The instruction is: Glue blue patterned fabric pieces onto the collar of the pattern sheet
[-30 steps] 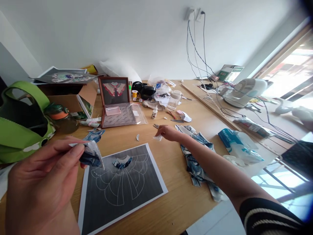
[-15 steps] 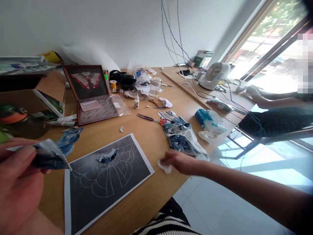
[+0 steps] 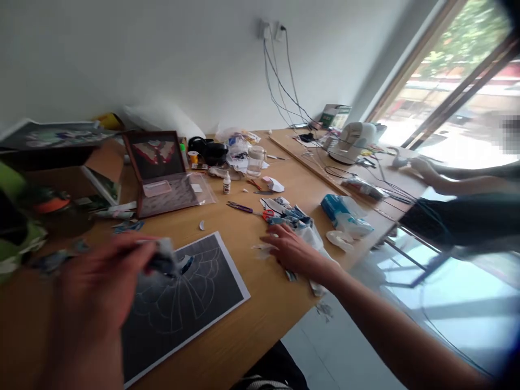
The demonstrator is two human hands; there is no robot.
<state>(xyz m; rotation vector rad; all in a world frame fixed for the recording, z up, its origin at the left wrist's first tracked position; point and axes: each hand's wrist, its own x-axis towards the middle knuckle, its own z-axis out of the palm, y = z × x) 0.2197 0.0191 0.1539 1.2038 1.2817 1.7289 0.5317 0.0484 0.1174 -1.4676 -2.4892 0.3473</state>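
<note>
My left hand [image 3: 108, 281] pinches a small blue-and-white fabric piece [image 3: 164, 259], blurred by motion, above the black pattern sheet [image 3: 190, 314]. White curved outlines in a collar-like fan cover the sheet. Another blue-and-white piece [image 3: 187, 264] lies at the top of the fan, partly hidden behind the held one. My right hand [image 3: 294, 252] is palm down with fingers stretched out, over the near side of a crumpled blue-and-white cloth [image 3: 314, 238]. By its fingertips is a blurred white scrap [image 3: 262, 249]; whether they touch it I cannot tell.
Scissors with orange handles [image 3: 268, 214], purple-handled thread snips [image 3: 239, 207], a small white glue bottle [image 3: 226, 184] and a tissue pack [image 3: 339, 210] lie beyond. An open framed case [image 3: 156, 176] stands back left. A person's arm [image 3: 459, 187] rests at the right-hand table.
My left hand has brought the fabric piece right, over the pattern sheet. My right hand has moved slightly up, onto the cloth, and its fingers have opened from the white scrap.
</note>
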